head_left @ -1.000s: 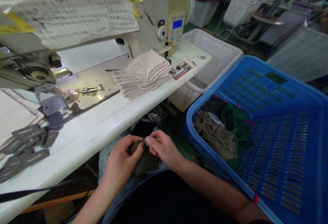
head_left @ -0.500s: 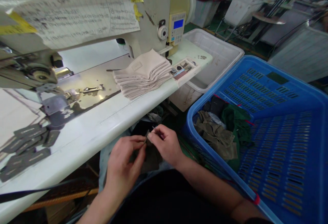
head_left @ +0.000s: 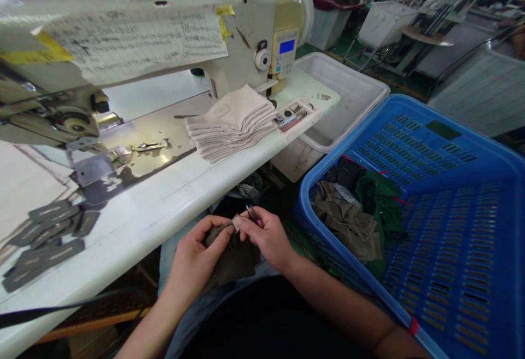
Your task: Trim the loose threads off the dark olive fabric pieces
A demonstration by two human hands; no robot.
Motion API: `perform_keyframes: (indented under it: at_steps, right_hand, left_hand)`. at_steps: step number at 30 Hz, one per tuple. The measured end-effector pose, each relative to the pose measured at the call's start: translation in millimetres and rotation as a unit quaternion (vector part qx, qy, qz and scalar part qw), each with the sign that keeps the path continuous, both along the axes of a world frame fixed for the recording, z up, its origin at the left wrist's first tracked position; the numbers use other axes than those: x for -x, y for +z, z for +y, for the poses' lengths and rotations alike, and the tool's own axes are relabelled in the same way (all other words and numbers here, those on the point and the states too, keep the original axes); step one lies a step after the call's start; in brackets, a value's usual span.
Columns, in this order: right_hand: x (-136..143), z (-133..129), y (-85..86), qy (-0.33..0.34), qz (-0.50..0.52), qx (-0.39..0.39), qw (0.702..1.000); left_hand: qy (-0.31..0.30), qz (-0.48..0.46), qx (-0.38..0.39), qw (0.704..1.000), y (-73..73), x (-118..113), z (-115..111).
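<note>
The cloth [head_left: 235, 266], dark olive, hangs over the person's lap, just in front of the worktop [head_left: 184, 206] and below its edge. The left hand [head_left: 200, 249] has its grip closed on the cloth's upper edge, thumb against fingers. The right hand [head_left: 266, 238] meets it there, thumb and finger at a pale bit [head_left: 236, 223]; whether that is part of the cloth is unclear. The same hand grasps a slim, pointed tool [head_left: 251, 214], perhaps snips, tip up and away.

To work well here, I judge, the left pinch should sit close to the pale bit so the edge lies taut, the right should pull gently, and the tool's point should clear both the cloth and the left fingers.

As for writing: the dark tabs [head_left: 47, 244] on the worktop bear pale marks, too blurred to call lettering. The beige stack [head_left: 233, 121] shows a small outlined rectangle, no legible words. The sheet [head_left: 143, 44] taped to the machine [head_left: 246, 66] carries handwritten lines, unreadable. Its blue screen [head_left: 286, 46] shows no legible characters, and I can make out no brand.
</note>
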State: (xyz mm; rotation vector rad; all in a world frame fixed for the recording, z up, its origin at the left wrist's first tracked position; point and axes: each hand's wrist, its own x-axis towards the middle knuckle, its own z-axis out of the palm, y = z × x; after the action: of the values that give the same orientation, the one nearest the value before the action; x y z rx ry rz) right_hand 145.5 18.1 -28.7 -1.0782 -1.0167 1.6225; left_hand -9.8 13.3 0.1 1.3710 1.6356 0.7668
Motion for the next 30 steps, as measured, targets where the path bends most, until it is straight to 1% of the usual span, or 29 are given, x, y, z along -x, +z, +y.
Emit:
perform_keyframes:
  at_steps: [2, 4, 7, 9, 13, 20, 26, 30]
  right_hand:
    - [-1.1, -0.5, -1.4, -0.007, -0.016, 0.005, 1.0]
    - [-3.0, -2.3, -1.3, 0.003, -0.033, 0.001, 0.999]
    - [-4.7, -4.8, -0.2, 0.072, -0.036, 0.003, 0.997]
    - [-4.1, -5.0, -0.3, 0.1, -0.029, 0.011, 0.995]
    - [-1.8, -2.8, -2.0, 0.09, -0.024, 0.022, 0.995]
    - [-2.8, -1.2, -2.0, 0.094, -0.017, 0.036, 0.995]
    - [-3.5, -1.6, -1.7, 0.094, -0.014, 0.04, 0.995]
    - [-3.8, 0.3, -0.3, 0.096, -0.023, 0.057, 0.993]
  left_hand:
    - [0.008, 0.04, -0.012, 0.999, -1.1, 2.7, -0.3]
    - [0.008, 0.064, -0.031, 0.997, -2.3, 4.8, 0.1]
    - [-0.003, 0.078, -0.048, 0.996, -2.6, 6.0, 1.3]
    - [-0.003, 0.08, -0.054, 0.995, -1.8, 6.1, 1.6]
    - [-0.012, 0.087, -0.067, 0.994, -1.8, 6.8, 0.7]
    - [-0.028, 0.096, -0.086, 0.991, -3.2, 7.6, 0.2]
    - [-0.04, 0.087, -0.061, 0.994, -1.4, 6.8, 1.6]
    - [-0.049, 0.1, -0.086, 0.99, -2.4, 7.3, 0.5]
